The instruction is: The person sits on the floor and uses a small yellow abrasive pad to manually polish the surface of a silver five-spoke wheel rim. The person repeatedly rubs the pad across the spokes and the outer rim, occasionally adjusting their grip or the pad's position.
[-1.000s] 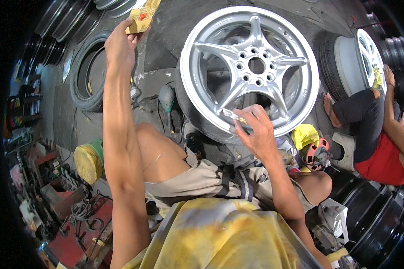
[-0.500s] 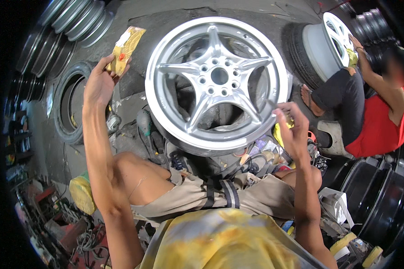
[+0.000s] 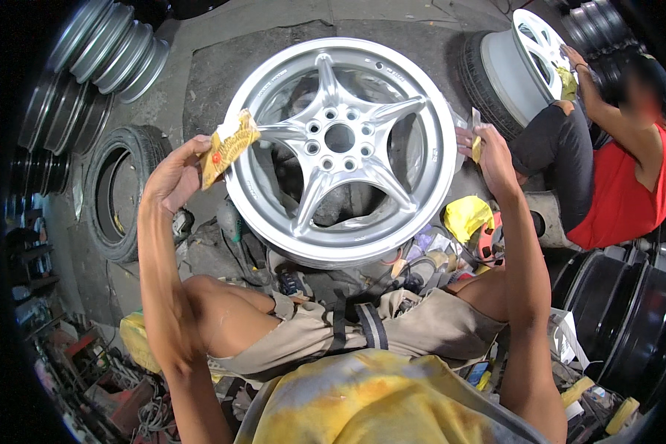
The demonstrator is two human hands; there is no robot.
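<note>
My left hand [image 3: 172,175] grips a flat yellow printed card [image 3: 233,146] by its near end. A white smear and an orange-red dab show on the card. Its far end overlaps the left edge of a silver five-spoke wheel rim [image 3: 330,89] in front of me. Beyond the rim's right edge, my right hand [image 3: 496,161] is closed on a small flat scraper [image 3: 476,135], pale at the tip and yellowish lower down. The rim lies face up, propped on something dark that is mostly hidden beneath it.
A tire [image 3: 115,196] lies at the left, near stacked rims [image 3: 122,55]. On the right, a person in a red top [image 3: 629,196] wipes a white wheel [image 3: 540,52]. By my right knee are a yellow cloth [image 3: 468,216] and a red tool [image 3: 490,237].
The card in my left hand has come down and right to the rim's edge. My right hand has risen, and the scraper shows more clearly. The view has shifted slightly.
</note>
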